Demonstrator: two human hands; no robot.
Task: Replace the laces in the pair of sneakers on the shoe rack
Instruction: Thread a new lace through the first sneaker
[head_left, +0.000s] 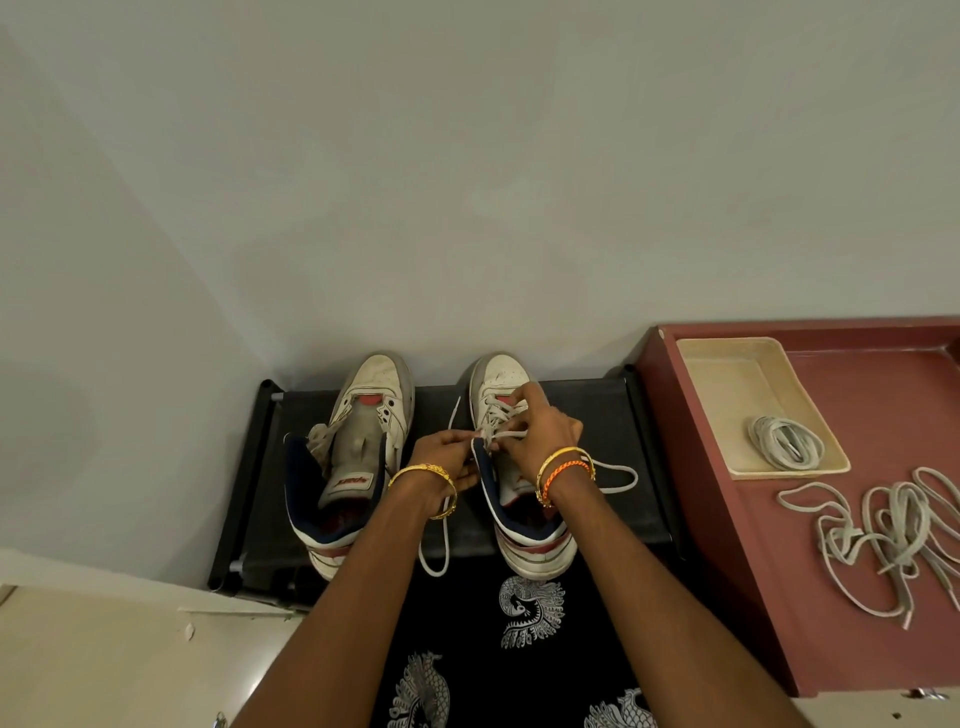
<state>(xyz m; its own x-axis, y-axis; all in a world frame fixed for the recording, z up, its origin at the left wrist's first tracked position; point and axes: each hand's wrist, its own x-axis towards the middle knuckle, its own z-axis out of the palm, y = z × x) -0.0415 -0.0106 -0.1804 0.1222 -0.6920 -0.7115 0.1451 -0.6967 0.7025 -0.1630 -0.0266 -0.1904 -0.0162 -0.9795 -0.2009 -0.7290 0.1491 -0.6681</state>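
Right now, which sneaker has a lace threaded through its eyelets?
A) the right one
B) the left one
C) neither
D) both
A: the right sneaker shows a lace crossing its eyelets, with both hands, the left hand and the right hand, working on it, while the left sneaker has a bare tongue and no lace.

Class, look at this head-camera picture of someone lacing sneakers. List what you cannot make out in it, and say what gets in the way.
1. Head view: the upper eyelets of the right sneaker are hidden by the right hand and left hand.
2. The tongue label on the left sneaker is too small to read.
3. The loose laces on the red table are cut off by the right edge.
4. Inside the shoe rack: hidden beneath its top.
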